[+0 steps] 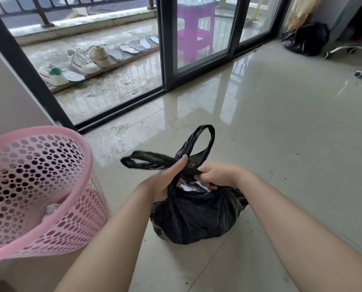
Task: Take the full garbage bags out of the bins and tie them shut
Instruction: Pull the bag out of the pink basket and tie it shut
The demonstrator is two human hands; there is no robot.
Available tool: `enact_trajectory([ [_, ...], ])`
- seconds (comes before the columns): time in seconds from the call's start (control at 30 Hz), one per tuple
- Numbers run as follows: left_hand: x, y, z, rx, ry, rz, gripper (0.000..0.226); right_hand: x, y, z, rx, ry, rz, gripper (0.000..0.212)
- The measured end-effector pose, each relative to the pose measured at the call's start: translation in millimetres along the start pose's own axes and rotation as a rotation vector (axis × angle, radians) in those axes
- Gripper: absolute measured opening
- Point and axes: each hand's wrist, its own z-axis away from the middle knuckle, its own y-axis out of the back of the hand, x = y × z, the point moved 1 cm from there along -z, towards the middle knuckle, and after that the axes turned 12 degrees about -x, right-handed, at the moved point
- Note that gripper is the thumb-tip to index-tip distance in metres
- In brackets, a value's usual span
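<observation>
Glossy pale tile floor [281,127]; dark-framed sliding glass door [199,39] at 12; purple stool [194,28] behind; chair base [353,53] at 2.

We see a bulging black garbage bag [193,216] sitting on the floor, its two handle loops crossed above a mouth not yet closed. At its nine o'clock stands a tilted pink perforated bin [38,186], and another black bag [306,39] lies well apart at one o'clock.

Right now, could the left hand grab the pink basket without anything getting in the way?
Probably yes, but not while it's busy. The pink basket sits just beside the left hand with bare floor between them, yet that hand is gripping a handle of the black garbage bag and must let go first.
</observation>
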Motion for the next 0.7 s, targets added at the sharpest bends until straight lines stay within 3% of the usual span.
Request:
enact_trajectory([
  [0.07,0.1,0.4,-8.2,0.066,-0.035,0.036,0.063,0.1,-0.8,0.6,-0.067,-0.029,0.002,0.031],
  [0.13,0.7,-1.0,-11.3,0.120,-0.079,0.172,0.058,2.3,-0.2,1.6,-0.138,-0.037,-0.108,0.028],
  [0.23,1.2,-0.8,-8.5,-0.002,-0.177,0.374,0.058,12.8,4.4,4.9,-0.262,-0.053,-0.306,0.021],
  [0.3,0.9,-2.9,-5.1,-0.059,-0.152,0.361,0.060,22.2,5.6,5.3,-0.254,-0.046,-0.359,0.011],
  [0.4,1.3,-7.3,-0.4,0.017,0.011,-0.104,0.031,31.9,6.9,4.8,-0.052,-0.043,-0.427,0.024],
  [0.5,4.4,-6.6,0.1,0.049,0.015,-0.531,0.019,32.7,9.9,5.5,0.114,0.008,-0.546,0.034],
  [0.6,8.3,-6.7,-3.7,0.160,-0.033,-0.714,0.014,24.7,9.2,5.1,0.097,0.069,-0.632,0.024],
  [0.7,9.1,-5.4,-8.3,0.336,-0.078,-0.698,0.013,18.2,8.9,3.9,0.125,0.060,-0.534,0.014],
])
